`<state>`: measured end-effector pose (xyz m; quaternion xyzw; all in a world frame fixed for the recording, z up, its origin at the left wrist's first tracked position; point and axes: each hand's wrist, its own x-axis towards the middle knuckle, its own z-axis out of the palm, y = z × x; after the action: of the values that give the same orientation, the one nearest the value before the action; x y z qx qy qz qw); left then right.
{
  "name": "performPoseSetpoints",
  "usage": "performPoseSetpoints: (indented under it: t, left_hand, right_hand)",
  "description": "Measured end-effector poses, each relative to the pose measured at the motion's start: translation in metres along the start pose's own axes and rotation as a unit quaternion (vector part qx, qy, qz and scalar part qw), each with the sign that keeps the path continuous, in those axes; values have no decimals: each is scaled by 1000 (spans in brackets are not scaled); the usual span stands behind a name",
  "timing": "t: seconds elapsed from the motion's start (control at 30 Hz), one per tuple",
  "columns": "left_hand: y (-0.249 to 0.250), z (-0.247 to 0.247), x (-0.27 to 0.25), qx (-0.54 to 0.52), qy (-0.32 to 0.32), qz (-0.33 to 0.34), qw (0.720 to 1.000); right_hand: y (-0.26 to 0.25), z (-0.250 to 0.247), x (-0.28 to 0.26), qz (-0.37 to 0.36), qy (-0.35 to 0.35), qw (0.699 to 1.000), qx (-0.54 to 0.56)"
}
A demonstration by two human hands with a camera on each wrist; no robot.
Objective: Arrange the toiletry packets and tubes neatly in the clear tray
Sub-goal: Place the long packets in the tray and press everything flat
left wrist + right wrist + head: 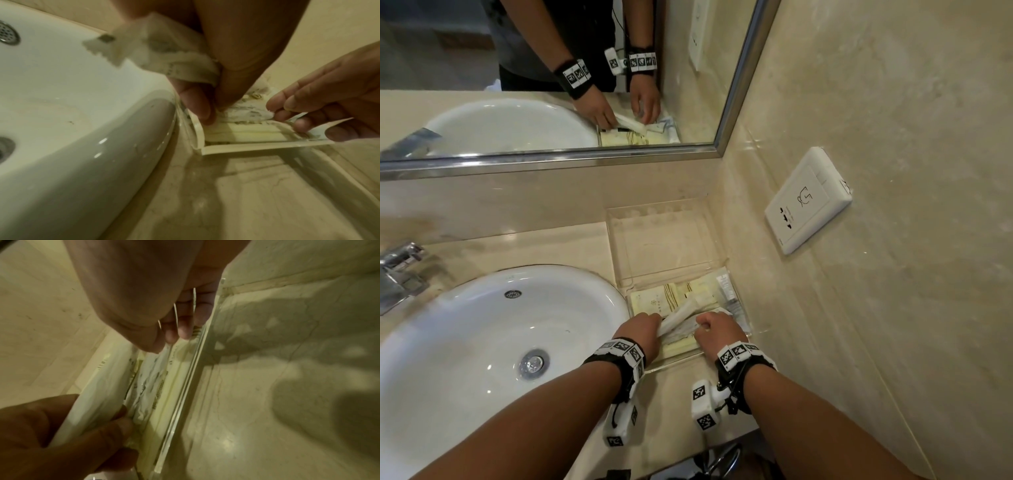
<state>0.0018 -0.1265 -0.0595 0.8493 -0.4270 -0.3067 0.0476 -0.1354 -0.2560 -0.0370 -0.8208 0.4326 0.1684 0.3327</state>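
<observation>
My left grip (642, 330) pinches a long white packet (681, 317) slanting across the tray (743, 310); my right grip (717, 330), nearer its loose end, curls around crumpled packets (246, 110) inside.

The person is wearing black wrist straps (625, 359) carrying white blocks printed with black square codes (a white camera module (703, 407) is hanging beneath each), forearms bare.
</observation>
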Motion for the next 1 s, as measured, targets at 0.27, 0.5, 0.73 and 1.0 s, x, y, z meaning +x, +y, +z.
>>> performPoseSetpoints:
  t: [0.27, 0.5, 0.73, 1.0]
  left_hand:
    - [-1, -15, -9, -24, 25, 42, 999]
    - [11, -23, -12, -73, 49, 93, 992]
    - [16, -28, -22, -106, 29, 114, 987]
    - [-17, -28, -29, -110, 45, 53, 991]
  right_hand:
    - [-6, -5, -5, 11, 67, 995, 78]
    - [-27, -8, -6, 78, 65, 931, 352]
    - [-25, -19, -6, 135, 103, 864, 474]
    - [-10, -24, 0, 187, 127, 815, 533]
